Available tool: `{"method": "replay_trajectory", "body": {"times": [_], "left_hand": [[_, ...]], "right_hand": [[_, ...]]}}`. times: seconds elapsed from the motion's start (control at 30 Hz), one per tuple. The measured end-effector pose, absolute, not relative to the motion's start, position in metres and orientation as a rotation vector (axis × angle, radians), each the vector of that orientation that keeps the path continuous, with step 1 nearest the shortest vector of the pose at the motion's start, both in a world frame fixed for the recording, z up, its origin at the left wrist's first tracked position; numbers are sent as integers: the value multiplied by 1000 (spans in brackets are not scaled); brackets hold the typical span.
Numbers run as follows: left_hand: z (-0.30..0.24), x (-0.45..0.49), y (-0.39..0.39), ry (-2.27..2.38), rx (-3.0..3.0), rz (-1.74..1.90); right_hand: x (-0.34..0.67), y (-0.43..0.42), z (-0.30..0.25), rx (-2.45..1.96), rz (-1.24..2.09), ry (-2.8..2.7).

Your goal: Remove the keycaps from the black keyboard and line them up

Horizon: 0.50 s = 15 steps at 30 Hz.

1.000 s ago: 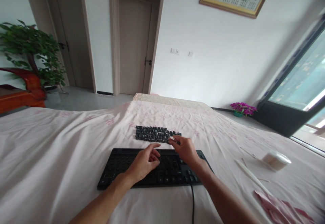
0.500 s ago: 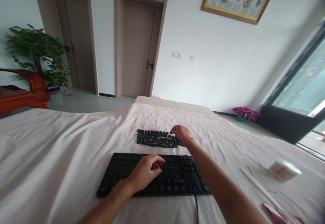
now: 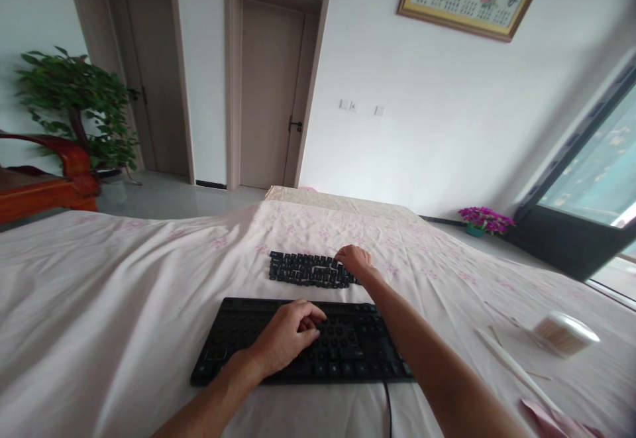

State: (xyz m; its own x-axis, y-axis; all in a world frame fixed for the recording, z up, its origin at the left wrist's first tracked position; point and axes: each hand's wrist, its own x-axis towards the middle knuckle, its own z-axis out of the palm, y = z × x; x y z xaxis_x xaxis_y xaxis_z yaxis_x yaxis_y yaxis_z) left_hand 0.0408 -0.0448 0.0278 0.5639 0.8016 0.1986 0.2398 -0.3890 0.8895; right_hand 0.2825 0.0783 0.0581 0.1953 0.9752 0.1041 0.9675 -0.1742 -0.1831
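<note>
A black keyboard [image 3: 233, 332] lies on the pale cloth, with many keycaps off its left and middle parts. My left hand [image 3: 288, 335] rests over its middle, fingers loosely curled and thumb apart from the index finger, nothing visible between them. Beyond the keyboard, loose black keycaps [image 3: 308, 269] lie in rows. At their right end my right hand [image 3: 354, 259] is closed in a pinch, covering some of them. A thin pale stick [image 3: 331, 248] juts from its fingertips; its held end is hidden.
On the right stand a clear tub of thin sticks [image 3: 566, 333] and, beside it, a long white rod [image 3: 517, 368]. Pink fabric [image 3: 554, 418] lies at the lower right. The keyboard's cable [image 3: 388, 408] runs toward me. Floral cloth [image 3: 149, 279] with folds covers the surface.
The view has shifted slightly. My right hand stays at the end of the keycap rows, with the stick tip a little lower. My left hand has barely moved.
</note>
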Motion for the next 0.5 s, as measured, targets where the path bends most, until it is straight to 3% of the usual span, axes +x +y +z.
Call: {"method": "replay_trajectory", "body": {"times": [0.23,0.37,0.5], "left_hand": [[28,40,-46,816,1944,794],[26,39,-46,815,1964,800],[24,39,-47,827,2003,803]], "right_hand": [[265,45,84,-2042,79,-1907],[253,-1,101,-1634,134,-1986],[248,-50,107,-1451,395,-1927]]}}
